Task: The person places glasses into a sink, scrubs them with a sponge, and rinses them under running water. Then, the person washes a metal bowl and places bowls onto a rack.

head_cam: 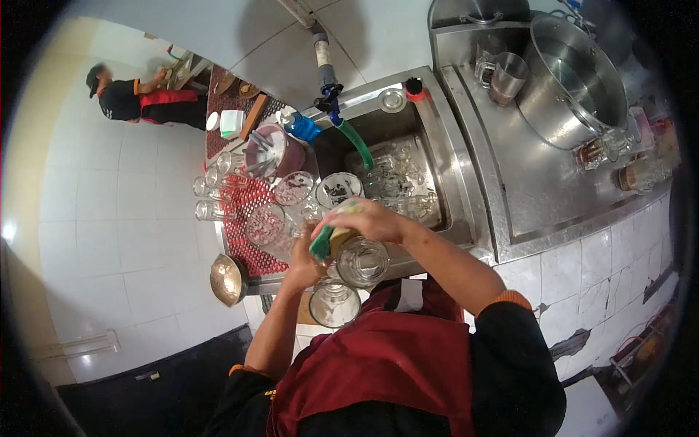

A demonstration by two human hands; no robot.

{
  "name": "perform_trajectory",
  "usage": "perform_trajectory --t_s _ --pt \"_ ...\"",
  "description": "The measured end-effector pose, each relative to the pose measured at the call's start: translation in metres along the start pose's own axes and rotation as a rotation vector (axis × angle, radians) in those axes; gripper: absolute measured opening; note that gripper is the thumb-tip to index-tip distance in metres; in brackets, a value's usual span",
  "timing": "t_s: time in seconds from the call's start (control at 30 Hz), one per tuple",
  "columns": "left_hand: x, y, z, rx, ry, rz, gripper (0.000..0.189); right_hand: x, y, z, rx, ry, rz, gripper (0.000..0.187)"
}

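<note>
My right hand (368, 219) curls over a green and yellow scrubbing sponge (322, 243), just above the front edge of the sink counter. Close against it, my left hand (306, 259) grips glass mugs by their near side; its fingertips and the handles are mostly hidden. One clear glass mug (363, 263) points its round end up at me below the sponge. A second glass mug (335, 304) hangs nearer my dark red apron. Beyond my hands, foamy glass vessels (339, 188) stand at the sink's left side.
Many clear glasses lie in the steel sink (445, 180) under a green hose (356, 143). Glasses stand on a red perforated mat (240, 240), near a pink bucket (292, 158) and a metal bowl (228, 279). Right is a large steel pot (579, 82). A co-worker (123, 95) stands far left.
</note>
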State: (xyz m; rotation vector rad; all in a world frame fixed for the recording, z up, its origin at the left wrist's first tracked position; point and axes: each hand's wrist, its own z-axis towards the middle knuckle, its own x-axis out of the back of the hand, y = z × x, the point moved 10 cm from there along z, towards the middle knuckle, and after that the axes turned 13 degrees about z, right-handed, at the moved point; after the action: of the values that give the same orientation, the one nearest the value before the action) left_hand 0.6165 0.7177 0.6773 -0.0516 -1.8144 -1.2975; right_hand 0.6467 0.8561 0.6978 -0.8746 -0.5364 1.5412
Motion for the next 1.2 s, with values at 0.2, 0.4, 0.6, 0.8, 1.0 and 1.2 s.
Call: perform_trajectory --t_s 0.2,0.4,0.6,0.8,1.0,1.2 --pt "-0.02 -0.046 -0.017 0.18 0.033 -0.339 0.071 -0.059 -0.037 0.014 -0.525 -0.539 -0.298 0.02" --pt "-0.015 -0.044 -0.009 0.183 0.139 -0.367 0.053 -0.053 -0.1 -0.032 0.06 -0.263 -0.676 0.02" --pt "-0.007 -0.031 -0.007 0.297 0.15 0.115 0.029 -0.033 -0.028 -0.044 -0.694 -0.239 -0.549 0.033" --pt "-0.007 -0.019 0.007 0.388 0.148 0.259 0.027 -0.02 0.062 -0.058 -0.999 -0.076 -0.369 0.049" --pt "0.03 -0.037 -0.002 0.34 0.307 0.165 0.026 -0.032 -0.016 -0.017 -0.38 -0.419 -0.492 0.027" --pt "0.053 -0.034 -0.008 0.269 0.464 -0.199 0.021 0.062 -0.063 -0.046 -0.276 0.55 -0.255 0.016"
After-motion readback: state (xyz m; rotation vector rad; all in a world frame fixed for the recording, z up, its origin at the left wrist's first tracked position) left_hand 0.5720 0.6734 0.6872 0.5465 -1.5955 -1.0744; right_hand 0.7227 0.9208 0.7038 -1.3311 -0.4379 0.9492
